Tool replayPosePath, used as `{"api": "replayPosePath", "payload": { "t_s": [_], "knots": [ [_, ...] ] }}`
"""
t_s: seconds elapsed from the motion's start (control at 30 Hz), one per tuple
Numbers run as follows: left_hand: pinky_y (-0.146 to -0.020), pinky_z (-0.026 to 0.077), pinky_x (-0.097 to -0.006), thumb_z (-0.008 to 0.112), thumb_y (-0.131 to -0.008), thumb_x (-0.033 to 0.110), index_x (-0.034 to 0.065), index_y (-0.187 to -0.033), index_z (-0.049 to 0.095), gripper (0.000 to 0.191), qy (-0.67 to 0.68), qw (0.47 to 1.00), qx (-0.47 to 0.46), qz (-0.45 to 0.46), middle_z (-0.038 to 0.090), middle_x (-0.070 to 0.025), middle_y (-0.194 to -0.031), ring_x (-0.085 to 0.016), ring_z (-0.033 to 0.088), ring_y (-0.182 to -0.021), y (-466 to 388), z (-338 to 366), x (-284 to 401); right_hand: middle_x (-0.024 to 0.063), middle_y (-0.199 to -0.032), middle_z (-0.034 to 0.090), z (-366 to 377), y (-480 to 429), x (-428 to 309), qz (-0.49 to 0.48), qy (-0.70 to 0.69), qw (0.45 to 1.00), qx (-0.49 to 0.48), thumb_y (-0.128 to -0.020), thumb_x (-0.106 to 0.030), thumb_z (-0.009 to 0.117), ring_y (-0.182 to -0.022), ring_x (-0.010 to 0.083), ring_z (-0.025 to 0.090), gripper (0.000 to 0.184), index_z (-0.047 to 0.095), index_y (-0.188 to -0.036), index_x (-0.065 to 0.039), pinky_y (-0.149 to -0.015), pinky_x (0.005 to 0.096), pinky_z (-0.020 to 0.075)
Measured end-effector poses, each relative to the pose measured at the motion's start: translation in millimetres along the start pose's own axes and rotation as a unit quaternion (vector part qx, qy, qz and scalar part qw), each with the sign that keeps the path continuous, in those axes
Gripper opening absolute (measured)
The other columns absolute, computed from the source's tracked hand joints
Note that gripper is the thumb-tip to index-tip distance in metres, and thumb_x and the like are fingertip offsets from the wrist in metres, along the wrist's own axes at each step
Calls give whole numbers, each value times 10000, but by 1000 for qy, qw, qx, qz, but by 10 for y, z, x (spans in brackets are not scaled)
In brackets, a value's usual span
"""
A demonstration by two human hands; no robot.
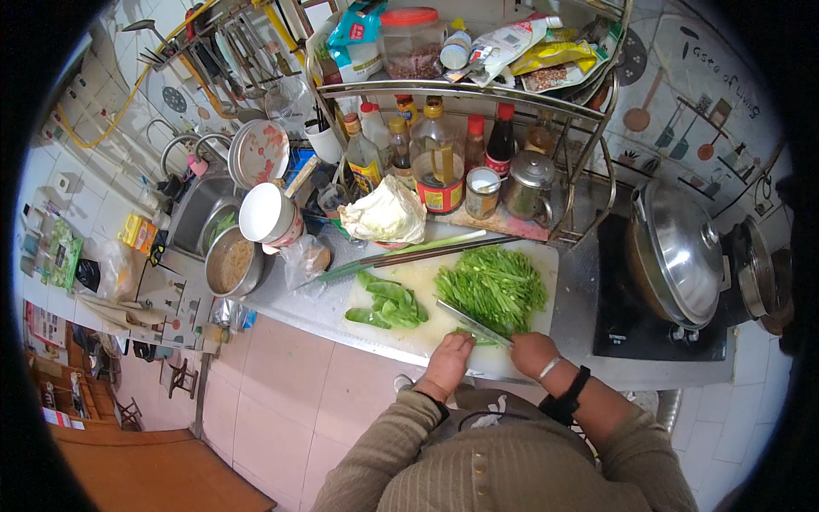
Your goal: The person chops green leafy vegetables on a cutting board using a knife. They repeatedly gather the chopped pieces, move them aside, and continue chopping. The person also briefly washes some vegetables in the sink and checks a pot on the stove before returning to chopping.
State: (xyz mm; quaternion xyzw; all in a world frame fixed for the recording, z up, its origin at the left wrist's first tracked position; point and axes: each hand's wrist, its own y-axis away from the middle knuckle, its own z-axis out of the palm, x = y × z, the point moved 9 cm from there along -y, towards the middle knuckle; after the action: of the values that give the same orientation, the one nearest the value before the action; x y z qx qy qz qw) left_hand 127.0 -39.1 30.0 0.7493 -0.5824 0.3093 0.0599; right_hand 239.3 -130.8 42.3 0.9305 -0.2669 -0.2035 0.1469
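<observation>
My right hand (536, 355) grips the handle of a kitchen knife (473, 325), its blade pointing up and left across the cutting board (423, 336). My left hand (450, 360) presses its curled fingertips on a bit of green vegetable at the board's near edge, close beside the blade. The fingers partly hide that piece. Beyond the knife lies a large heap of thinly sliced green pods (492, 285). To its left is a smaller pile of whole flat green pods (387, 301). A scallion (441, 242) and dark chopsticks (416, 257) lie across the board's far side.
A cabbage half (384, 211) sits behind the board. To the left stand a metal bowl (233, 262), white bowls (265, 214) and a sink (192, 208). A seasoning rack (461, 93) rises behind. A lidded wok (678, 256) occupies the black cooktop (627, 339) at right.
</observation>
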Motion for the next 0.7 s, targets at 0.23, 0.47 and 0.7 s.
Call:
{"api": "replayPosePath", "payload": {
  "t_s": [0.23, 0.47, 0.7],
  "knots": [
    [-869, 470, -346, 536, -713, 35, 40, -998, 628, 299, 1, 1000, 6, 7, 590, -87, -1052, -278, 531, -1010, 15, -8, -27, 177, -808, 660, 87, 5, -51, 16, 38, 999, -25, -803, -169, 514, -775, 363, 642, 186, 660, -873, -78, -695, 460, 507],
    [-863, 470, -341, 537, -708, 24, 43, -969, 644, 282, -6, 1000, 25, 5, 598, -80, -1033, -272, 544, -977, 31, -63, -20, 192, -795, 661, -40, 31, -23, -3, 18, 1000, -16, -809, -137, 496, -758, 361, 650, 209, 666, -885, -42, -689, 473, 511],
    [-869, 470, -346, 542, -713, 17, 51, -994, 647, 302, 13, 1000, 19, -15, 599, -84, -1023, -275, 549, -988, 48, -54, -56, 176, -808, 667, 16, -49, -151, 1, 23, 1000, -12, -807, -138, 499, -757, 356, 652, 202, 679, -867, -67, -682, 472, 513]
  ]
}}
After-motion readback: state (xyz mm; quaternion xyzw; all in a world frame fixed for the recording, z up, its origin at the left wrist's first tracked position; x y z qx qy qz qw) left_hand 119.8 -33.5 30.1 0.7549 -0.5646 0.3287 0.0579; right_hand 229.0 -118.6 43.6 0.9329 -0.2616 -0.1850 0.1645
